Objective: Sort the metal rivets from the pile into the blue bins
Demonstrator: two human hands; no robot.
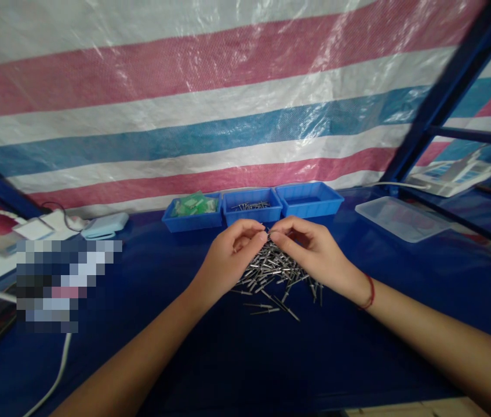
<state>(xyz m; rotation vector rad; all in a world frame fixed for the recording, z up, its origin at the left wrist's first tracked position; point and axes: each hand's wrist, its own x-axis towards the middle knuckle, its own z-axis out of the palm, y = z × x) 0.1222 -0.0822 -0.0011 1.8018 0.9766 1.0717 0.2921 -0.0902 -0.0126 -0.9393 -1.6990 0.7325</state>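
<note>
Head view: the left hand (234, 249) and right hand (315, 249) pinch thumb to finger, anything gripped too small to tell, at slim, shiny grey rivets (271, 269) heaped on the dark blue tabletop (210, 359). Beyond: three blue bins (253, 216), a striped sheet (193, 133). Pixelation hides leftward items.
</note>
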